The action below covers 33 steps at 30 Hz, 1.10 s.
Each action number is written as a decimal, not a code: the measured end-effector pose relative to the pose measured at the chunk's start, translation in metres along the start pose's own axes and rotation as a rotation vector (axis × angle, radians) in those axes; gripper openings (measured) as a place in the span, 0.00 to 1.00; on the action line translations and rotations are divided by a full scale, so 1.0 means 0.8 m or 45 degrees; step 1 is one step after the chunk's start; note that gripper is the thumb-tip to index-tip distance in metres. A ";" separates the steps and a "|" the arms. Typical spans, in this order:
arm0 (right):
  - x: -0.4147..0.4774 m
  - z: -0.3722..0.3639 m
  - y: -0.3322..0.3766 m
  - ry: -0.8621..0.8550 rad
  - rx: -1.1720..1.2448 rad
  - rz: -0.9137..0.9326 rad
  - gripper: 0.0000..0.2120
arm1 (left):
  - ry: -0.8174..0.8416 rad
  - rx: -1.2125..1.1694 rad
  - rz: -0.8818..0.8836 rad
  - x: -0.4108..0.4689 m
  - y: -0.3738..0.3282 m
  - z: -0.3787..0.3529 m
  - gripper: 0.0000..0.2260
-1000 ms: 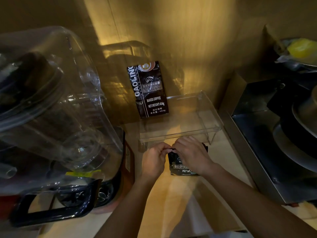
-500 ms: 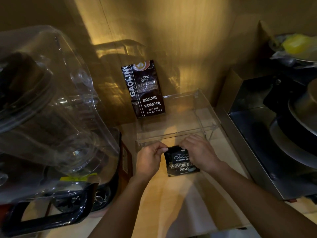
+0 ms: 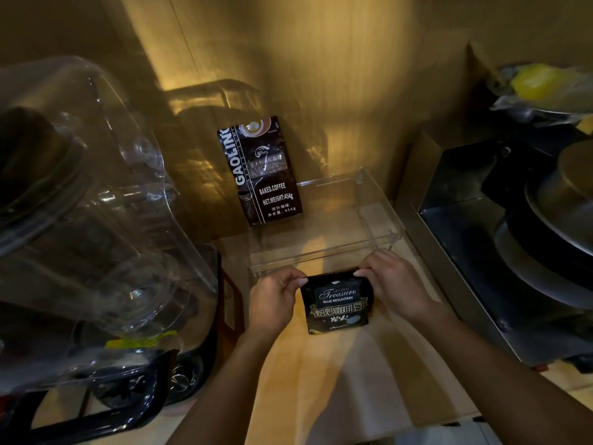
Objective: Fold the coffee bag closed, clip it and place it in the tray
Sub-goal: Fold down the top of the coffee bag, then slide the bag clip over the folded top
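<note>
A small black coffee bag (image 3: pixel 338 305) with "Treasure Blue Mountain" lettering stands on the wooden counter just in front of the clear plastic tray (image 3: pixel 378 207). My left hand (image 3: pixel 275 298) pinches the bag's top left corner. My right hand (image 3: pixel 393 284) holds the top right corner, its fingers along the folded top edge. The bag's front label faces me. No clip is visible.
A larger black coffee bag (image 3: pixel 261 170) leans against the back wall at the tray's far left corner. A big clear blender jar (image 3: pixel 83 220) fills the left side. A steel appliance (image 3: pixel 500 239) stands on the right.
My right hand has slid off the bag's front to its right top corner, uncovering the label. Both hands and the bag sit slightly nearer the tray's front edge.
</note>
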State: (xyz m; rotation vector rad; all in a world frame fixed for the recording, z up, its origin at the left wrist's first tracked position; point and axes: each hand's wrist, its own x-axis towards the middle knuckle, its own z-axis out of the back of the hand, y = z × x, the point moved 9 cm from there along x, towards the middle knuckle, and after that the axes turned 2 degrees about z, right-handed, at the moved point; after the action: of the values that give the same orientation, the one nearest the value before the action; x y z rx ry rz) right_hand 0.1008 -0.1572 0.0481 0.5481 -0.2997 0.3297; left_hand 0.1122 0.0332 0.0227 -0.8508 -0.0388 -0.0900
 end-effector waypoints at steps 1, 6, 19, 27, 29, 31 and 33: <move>0.000 0.003 0.001 -0.030 -0.030 0.004 0.08 | 0.003 0.007 0.006 0.001 0.001 0.000 0.03; -0.003 0.013 0.006 -0.058 -0.110 0.040 0.11 | 0.009 0.011 -0.001 0.005 0.000 0.002 0.04; -0.008 0.006 0.010 0.006 0.012 0.160 0.06 | 0.190 0.487 -0.408 -0.006 -0.064 -0.018 0.06; -0.011 0.007 -0.002 0.006 0.109 0.057 0.05 | 0.302 0.491 -0.577 0.001 -0.123 -0.084 0.06; -0.017 0.011 -0.015 -0.033 0.175 -0.057 0.04 | 0.260 0.458 -0.570 0.003 -0.123 -0.086 0.06; -0.027 0.012 -0.038 -0.061 0.229 -0.231 0.04 | 0.235 0.410 -0.540 0.005 -0.116 -0.084 0.06; -0.042 0.009 -0.059 -0.036 0.231 -0.324 0.03 | 0.229 0.359 -0.503 0.007 -0.110 -0.083 0.07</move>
State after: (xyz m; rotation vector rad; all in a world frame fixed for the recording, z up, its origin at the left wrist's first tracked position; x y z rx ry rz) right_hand 0.0873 -0.2066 0.0201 0.7617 -0.2249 0.1033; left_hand 0.1095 -0.0748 0.0452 -0.5416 -0.0490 -0.5201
